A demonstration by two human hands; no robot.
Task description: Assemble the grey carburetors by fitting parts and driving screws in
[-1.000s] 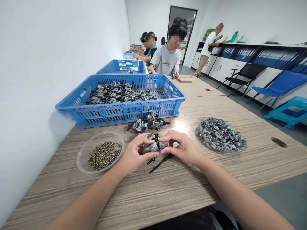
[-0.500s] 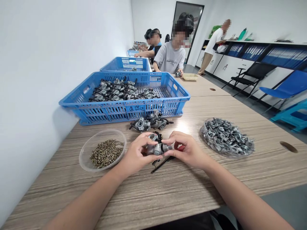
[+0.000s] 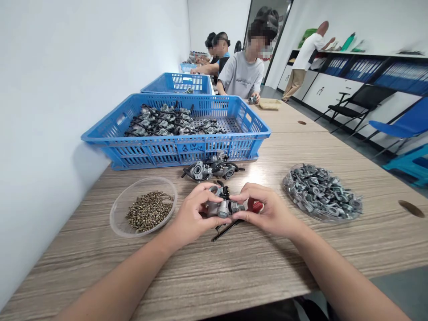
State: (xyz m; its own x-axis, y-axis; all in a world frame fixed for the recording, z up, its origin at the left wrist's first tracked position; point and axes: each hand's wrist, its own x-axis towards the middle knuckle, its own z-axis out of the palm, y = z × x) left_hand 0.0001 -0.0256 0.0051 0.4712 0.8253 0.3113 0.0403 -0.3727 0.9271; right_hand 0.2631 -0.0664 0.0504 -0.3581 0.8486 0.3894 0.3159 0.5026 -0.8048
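Observation:
Between both hands is a grey metal carburetor [image 3: 223,208] with black fittings, raised just over the table. My left hand [image 3: 192,211] has thumb and fingers closed round its left side. Thumb and index finger of my right hand [image 3: 267,207] pinch the round right end. A red object [image 3: 257,206] shows at my right palm; its kind and whether it is gripped I cannot tell. Below the carburetor a thin black rod or hose [image 3: 225,232] slants down to the left. More carburetors [image 3: 214,169] with black hoses lie just beyond my hands.
A clear bowl of brass-coloured screws [image 3: 149,210] stands left, a clear tray of small grey metal parts [image 3: 323,191] right. Behind is a blue crate [image 3: 187,149] holding many carburetors, with another blue crate [image 3: 174,82] beyond. A co-worker [image 3: 244,73] sits farther along the table [image 3: 200,276].
The camera view has shifted slightly. Both hands keep their hold on the carburetor, which has hardly moved. In the background, the standing person has raised an arm over the cabinet top.

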